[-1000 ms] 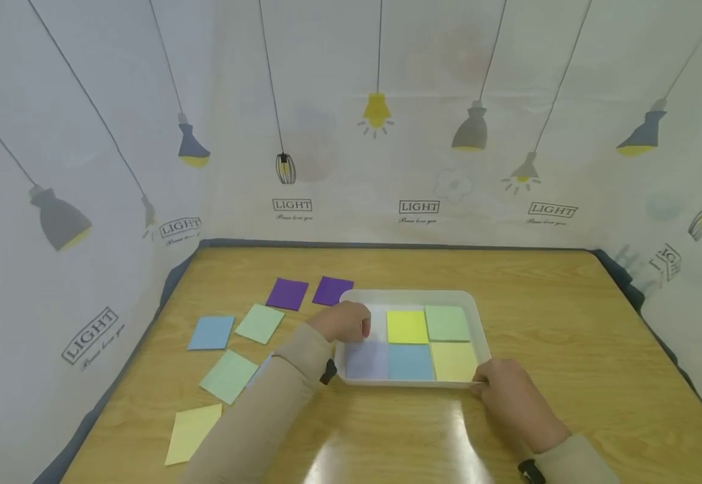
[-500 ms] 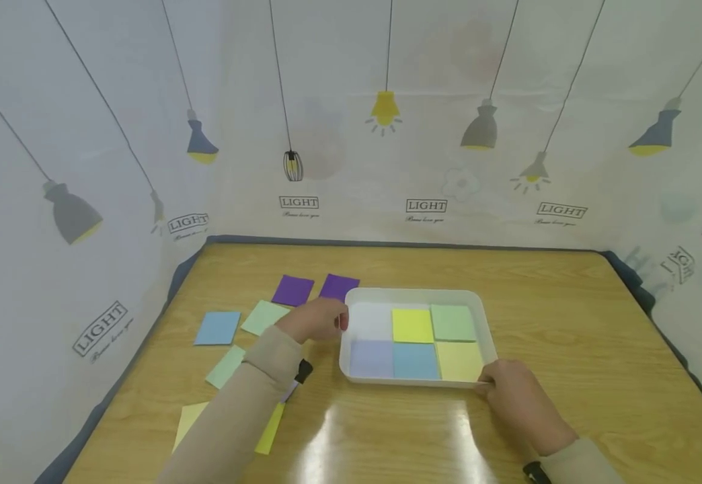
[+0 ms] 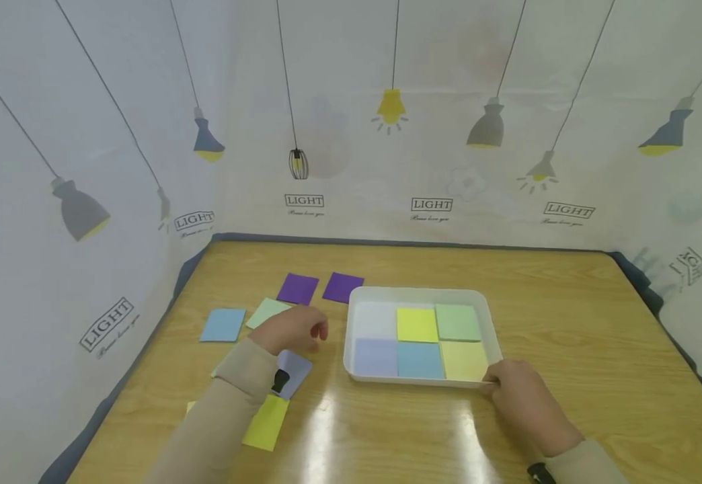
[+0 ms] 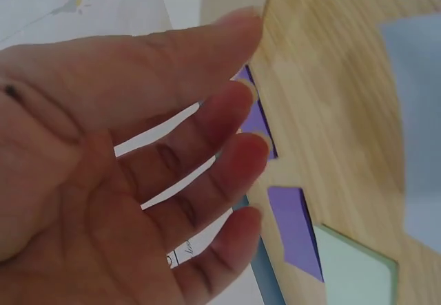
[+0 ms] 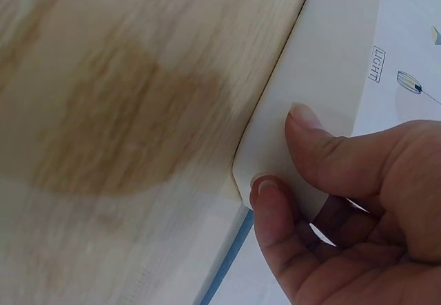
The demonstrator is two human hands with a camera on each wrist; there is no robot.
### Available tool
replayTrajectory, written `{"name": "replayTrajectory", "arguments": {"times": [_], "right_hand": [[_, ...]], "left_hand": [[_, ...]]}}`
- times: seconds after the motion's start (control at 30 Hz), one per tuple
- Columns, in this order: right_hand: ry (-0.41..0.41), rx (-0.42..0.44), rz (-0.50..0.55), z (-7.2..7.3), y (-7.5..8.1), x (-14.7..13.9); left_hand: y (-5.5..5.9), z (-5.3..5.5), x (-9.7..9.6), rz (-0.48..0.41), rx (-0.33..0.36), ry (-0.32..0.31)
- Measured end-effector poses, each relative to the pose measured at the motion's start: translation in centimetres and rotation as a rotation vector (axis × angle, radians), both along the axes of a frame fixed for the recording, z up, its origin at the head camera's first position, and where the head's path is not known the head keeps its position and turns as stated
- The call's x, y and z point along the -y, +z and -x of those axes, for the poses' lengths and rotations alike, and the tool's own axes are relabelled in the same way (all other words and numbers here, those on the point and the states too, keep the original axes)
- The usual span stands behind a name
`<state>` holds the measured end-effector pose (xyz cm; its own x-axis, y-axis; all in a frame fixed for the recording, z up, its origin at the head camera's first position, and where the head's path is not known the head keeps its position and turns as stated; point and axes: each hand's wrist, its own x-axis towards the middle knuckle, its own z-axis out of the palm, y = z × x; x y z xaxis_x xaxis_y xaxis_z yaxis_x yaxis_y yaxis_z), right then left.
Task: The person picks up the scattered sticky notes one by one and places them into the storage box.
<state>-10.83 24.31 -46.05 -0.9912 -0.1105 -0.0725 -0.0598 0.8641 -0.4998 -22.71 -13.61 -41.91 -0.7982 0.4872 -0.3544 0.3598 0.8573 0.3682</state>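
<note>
A white tray (image 3: 417,291) holds flat square paper pieces: a bright yellow square (image 3: 417,325), a green square (image 3: 458,323), a lavender square (image 3: 376,357), a blue square (image 3: 420,361) and a pale yellow square (image 3: 464,361). At its near right corner my right hand (image 3: 526,403) pinches the tray wall (image 5: 324,57) between thumb and fingers. My left hand (image 3: 290,329) is left of the tray, over the loose squares, holding nothing. In the left wrist view its fingers (image 4: 227,167) are loosely bent. Below it lies another lavender square (image 3: 298,371), partly covered by the wrist.
Two purple squares (image 3: 343,287) lie behind the left hand. A blue square (image 3: 222,325), a light green square (image 3: 268,312) and a yellow square (image 3: 267,425) lie around the left forearm, which hides others. A lamp-print curtain (image 3: 363,168) surrounds the wooden table (image 3: 569,323).
My left hand has moved left, from over the tray's left side out past its rim, uncovering that part of the tray. The right hand keeps hold of the corner.
</note>
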Motion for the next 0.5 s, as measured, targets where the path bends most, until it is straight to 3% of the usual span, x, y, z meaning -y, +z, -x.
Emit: {"name": "replayTrajectory", "arguments": {"times": [0.27, 0.5], "right_hand": [[0.001, -0.008, -0.015, 0.2, -0.2, 0.0], [0.005, -0.017, -0.013, 0.2, -0.3, 0.0]], "left_hand": [[-0.5, -0.9, 1.9, 0.085, 0.037, 0.025], [-1.9, -1.0, 2.8, 0.053, 0.035, 0.029]]}}
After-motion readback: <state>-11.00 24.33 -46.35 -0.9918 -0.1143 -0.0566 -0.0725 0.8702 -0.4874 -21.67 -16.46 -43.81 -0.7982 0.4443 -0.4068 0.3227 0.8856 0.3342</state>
